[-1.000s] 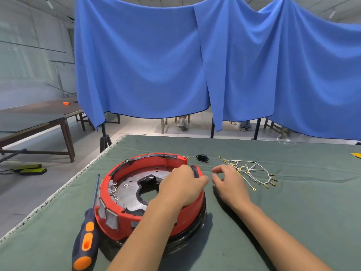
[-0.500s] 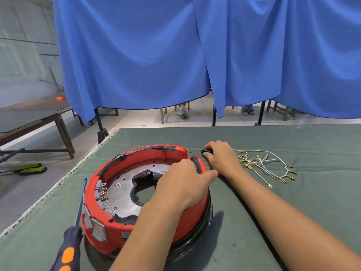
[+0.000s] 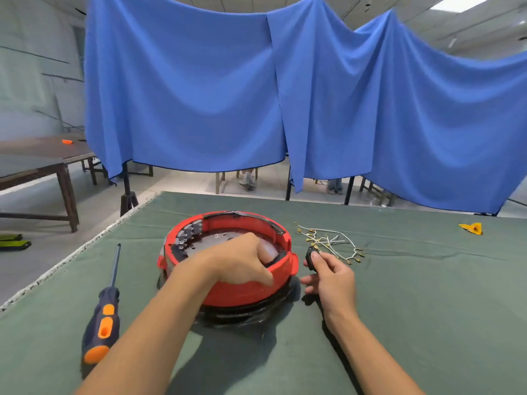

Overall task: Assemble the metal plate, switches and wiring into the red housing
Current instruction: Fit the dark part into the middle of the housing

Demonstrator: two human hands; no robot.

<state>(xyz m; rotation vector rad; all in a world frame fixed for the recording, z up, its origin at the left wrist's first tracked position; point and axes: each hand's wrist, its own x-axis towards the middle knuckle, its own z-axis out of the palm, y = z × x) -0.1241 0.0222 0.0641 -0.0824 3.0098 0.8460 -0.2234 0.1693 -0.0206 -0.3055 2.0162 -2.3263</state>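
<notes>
My left hand [image 3: 242,262] grips the near rim of the red housing [image 3: 228,289], thumb inside over the metal plate [image 3: 211,242]. My right hand [image 3: 332,277], just right of the housing, pinches 1 black switch [image 3: 310,256]. Wiring [image 3: 328,240] lies on the table [image 3: 427,295] just beyond it. Screwdriver [image 3: 104,315] lies left of my left forearm.

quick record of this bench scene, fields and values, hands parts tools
left hand: grips the near rim of the red housing
right hand: pinches a small black switch beside the housing
metal plate: lying inside the housing
wiring: loose bundle on the green mat, right of the housing
screwdriver: on the mat, left of the housing, untouched
</notes>
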